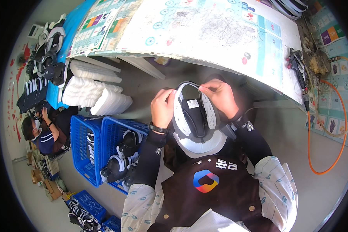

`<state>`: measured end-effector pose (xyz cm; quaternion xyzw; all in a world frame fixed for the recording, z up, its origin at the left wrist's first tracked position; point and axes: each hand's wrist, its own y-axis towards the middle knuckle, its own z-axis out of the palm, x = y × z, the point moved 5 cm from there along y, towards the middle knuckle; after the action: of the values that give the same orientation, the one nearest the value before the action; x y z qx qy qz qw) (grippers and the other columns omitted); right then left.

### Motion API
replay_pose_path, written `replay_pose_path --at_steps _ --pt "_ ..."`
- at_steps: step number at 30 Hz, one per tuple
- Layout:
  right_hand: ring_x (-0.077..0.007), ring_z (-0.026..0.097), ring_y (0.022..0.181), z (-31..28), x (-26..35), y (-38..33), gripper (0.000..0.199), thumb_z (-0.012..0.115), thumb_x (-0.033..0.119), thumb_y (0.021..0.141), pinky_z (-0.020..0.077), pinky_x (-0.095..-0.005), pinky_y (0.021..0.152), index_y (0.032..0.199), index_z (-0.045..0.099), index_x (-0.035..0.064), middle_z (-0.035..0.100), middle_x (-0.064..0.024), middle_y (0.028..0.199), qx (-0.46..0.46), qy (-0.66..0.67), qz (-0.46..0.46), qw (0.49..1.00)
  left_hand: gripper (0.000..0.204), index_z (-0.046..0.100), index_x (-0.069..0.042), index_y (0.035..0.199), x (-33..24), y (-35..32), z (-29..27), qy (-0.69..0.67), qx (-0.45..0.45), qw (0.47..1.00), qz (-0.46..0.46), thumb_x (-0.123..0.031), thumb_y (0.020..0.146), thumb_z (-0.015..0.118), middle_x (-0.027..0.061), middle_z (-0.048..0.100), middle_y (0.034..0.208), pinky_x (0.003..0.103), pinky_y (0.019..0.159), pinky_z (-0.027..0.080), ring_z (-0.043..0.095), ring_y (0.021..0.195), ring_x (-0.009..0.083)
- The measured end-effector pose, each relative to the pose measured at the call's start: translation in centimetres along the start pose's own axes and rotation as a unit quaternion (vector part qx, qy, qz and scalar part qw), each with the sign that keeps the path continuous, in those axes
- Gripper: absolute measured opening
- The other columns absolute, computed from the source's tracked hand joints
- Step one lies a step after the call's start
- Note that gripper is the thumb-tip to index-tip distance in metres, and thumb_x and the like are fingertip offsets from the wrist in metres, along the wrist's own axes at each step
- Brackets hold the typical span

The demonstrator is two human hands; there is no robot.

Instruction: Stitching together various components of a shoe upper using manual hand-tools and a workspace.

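A grey, white and black shoe upper (pixel 201 146) is held in front of my apron, below the table's near edge. Its opening is spread, showing a black inner piece with a small white label; pen-like marks run along the pale side flaps. My left hand (pixel 162 107) pinches the upper's left rim between thumb and fingers. On the opposite side, my right hand (pixel 221 96) grips the top right rim, thumb and fingertips closed on it. Part of the upper's lower end blends into the dark apron (pixel 181 193).
Ahead stands a worktable (pixel 205 31) with a worn printed cover. A spray gun (pixel 297 67) with an orange hose (pixel 341 143) hangs at its right. To my left are stacked white padded pieces (pixel 91 91), a blue basket (pixel 98 135) near several shoes (pixel 116 164), and a seated person (pixel 46 135).
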<state>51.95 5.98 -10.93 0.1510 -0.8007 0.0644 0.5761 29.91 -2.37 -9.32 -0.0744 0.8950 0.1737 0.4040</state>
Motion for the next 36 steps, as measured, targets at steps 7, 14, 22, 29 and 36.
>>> replay_pose_path --at_steps 7,14,22,29,36 --pt "-0.0181 0.064 0.069 -1.7 3.9 -1.2 0.011 0.08 0.013 0.089 0.0501 -0.0306 0.066 0.092 0.078 0.003 0.067 -0.0074 0.079 -0.027 0.055 -0.027 0.998 0.013 0.073 0.004 0.103 -4.7 -0.5 -2.9 -0.028 -0.043 0.999 0.013 -0.009 0.099 0.071 0.0092 0.069 0.086 0.029 0.066 0.049 0.062 0.07 0.0168" --pt "-0.0267 0.064 0.069 -2.4 7.2 -1.8 0.013 0.069 0.012 0.098 0.0512 -0.037 0.067 0.098 0.07 -0.0005 0.065 -0.0141 0.078 -0.016 0.008 0.057 0.998 0.015 0.066 0.004 0.097 -5.6 0.6 -3.6 -0.08 -0.034 0.995 -0.047 -0.009 0.104 0.063 0.0072 0.064 0.081 0.027 0.071 0.047 0.058 0.076 0.012" --pt "-0.0286 0.064 0.076 -5.3 13.9 -3.4 0.019 0.075 0.009 0.092 0.0532 -0.0375 0.072 0.11 0.074 0.0041 0.063 -0.0106 0.086 0.002 -0.064 -0.207 0.976 0.01 0.066 0.002 0.108 -12.0 1.0 -6.6 -0.053 0.022 0.991 0.117 -0.003 0.102 0.061 0.0093 0.06 0.086 0.029 0.073 0.047 0.059 0.078 0.0197" --pt "-0.0291 0.066 0.078 -5.4 14.1 -3.9 0.008 0.073 0.007 0.093 0.0542 -0.0365 0.072 0.099 0.074 0.0016 0.066 -0.0126 0.085 0.006 -0.057 -0.204 0.977 0.012 0.071 0.003 0.108 -12.5 0.3 -6.7 -0.081 0.08 0.987 0.114 -0.005 0.1 0.066 0.0061 0.065 0.088 0.028 0.073 0.047 0.061 0.079 0.0167" --pt "-0.0077 0.058 0.08 -4.9 11.3 -2.4 0.017 0.065 0.012 0.103 0.0506 -0.028 0.075 0.097 0.067 -0.0036 0.067 -0.005 0.081 0.129 0.103 0.005 0.986 0.012 0.065 0.003 0.11 -8.6 -0.6 -5.6 -0.268 0.165 0.943 -0.108 -0.007 0.103 0.067 -0.0012 0.066 0.098 0.021 0.085 0.048 0.06 0.093 0.0052"
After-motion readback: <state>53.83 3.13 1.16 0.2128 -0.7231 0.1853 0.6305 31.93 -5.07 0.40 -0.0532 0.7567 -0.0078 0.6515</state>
